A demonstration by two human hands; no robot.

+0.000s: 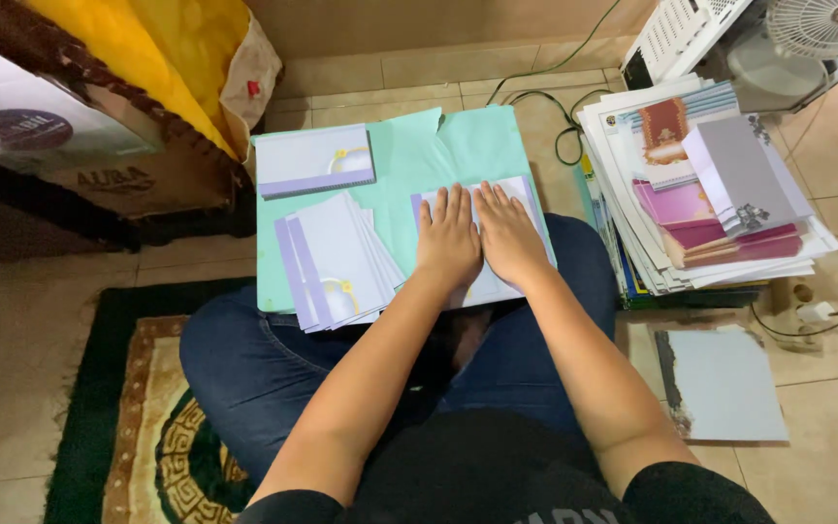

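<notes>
A white card with lilac edges (pixel 497 243) lies on a mint-green sheet (pixel 409 155) that rests across the person's lap, toward the sheet's right side. Both hands lie flat on this card, palms down, fingers straight and close together, grasping nothing. The left hand (pixel 448 238) covers the card's middle; the right hand (pixel 508 233) sits just beside it, the two thumbs' sides touching or nearly so.

To the left on the same sheet lies a fanned pile of like cards (pixel 337 262), each white with a lilac strip and a small gold ring mark. Beyond it, at the sheet's far left corner, a neater stack (pixel 314 160) lies squared up.

The person sits cross-legged in blue jeans (pixel 244 359) on a green and gold rug (pixel 138 427) over a tiled floor (pixel 12 340).

To the right stands a tall heap of printed papers (pixel 700 184) in white, pink and lilac. Near it, a single grey-white sheet (pixel 720 383) lies on the tiles. A white fan (pixel 826 29) stands at the far right corner, and a cardboard box with yellow lining (pixel 128 87) stands at the far left.
</notes>
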